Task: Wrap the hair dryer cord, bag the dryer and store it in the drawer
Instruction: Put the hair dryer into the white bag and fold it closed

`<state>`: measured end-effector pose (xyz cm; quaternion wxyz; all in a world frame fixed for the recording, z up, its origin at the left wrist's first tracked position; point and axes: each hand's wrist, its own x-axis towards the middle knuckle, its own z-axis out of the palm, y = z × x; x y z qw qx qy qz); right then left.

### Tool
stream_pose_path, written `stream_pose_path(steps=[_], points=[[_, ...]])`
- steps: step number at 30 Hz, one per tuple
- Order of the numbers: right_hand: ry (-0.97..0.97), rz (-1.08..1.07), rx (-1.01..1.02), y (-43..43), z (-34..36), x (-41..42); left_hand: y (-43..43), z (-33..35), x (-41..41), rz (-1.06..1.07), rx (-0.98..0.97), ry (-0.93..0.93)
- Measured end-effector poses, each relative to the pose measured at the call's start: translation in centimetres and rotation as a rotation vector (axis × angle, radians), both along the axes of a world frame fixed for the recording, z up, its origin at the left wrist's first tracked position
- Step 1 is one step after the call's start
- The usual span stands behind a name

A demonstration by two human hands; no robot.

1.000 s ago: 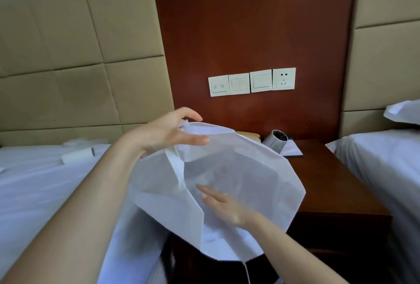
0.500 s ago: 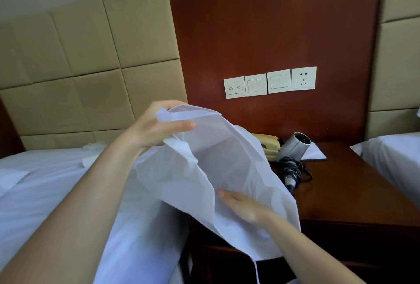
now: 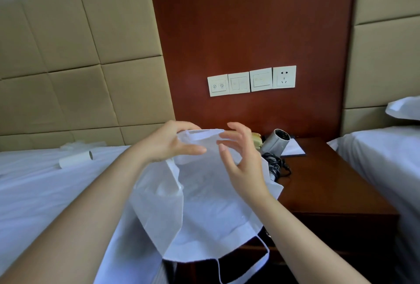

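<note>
The left hand (image 3: 168, 142) is raised in the middle of the view and pinches the top edge of a white fabric bag (image 3: 204, 204) between thumb and fingers. The bag hangs down from that grip, in front of the near left corner of the dark wooden worktop (image 3: 329, 181), and a thin white drawstring loop (image 3: 243, 270) dangles from its lower edge. The right hand (image 3: 241, 156) is up at the same top edge, just right of the left hand, with spread, loosely curled fingers and the thumb in front of the fabric; whether it actually grips the bag cannot be told.

The hair dryer (image 3: 276, 141) lies on the far left part of the worktop, silver barrel tilted up toward the wall, partly hidden behind the right hand and the bag. Its black cord (image 3: 273, 165) sits bundled just nearer than the barrel. A beige telephone (image 3: 256, 139) is just left of the dryer and a notepad (image 3: 293, 148) just right of it. A row of wall switches (image 3: 251, 80) is on the red-brown panel above. A white bed (image 3: 34, 192) on the left carries a white roll (image 3: 76, 159)
</note>
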<state>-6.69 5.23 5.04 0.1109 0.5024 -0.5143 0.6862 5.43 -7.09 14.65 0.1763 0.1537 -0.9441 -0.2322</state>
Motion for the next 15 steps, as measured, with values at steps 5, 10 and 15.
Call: stream_pose_path(steps=[5,10,15], points=[[0.060,0.006,0.119,0.0,-0.1,-0.6,0.1,-1.0,-0.2,-0.012,-0.001,-0.091],[0.212,0.073,0.260,-1.1,-0.8,0.2,0.8,-1.2,-1.1,0.027,0.081,0.065],[0.254,0.099,0.276,-1.4,-0.6,0.0,1.3,-1.3,-2.2,0.191,-0.016,0.191]])
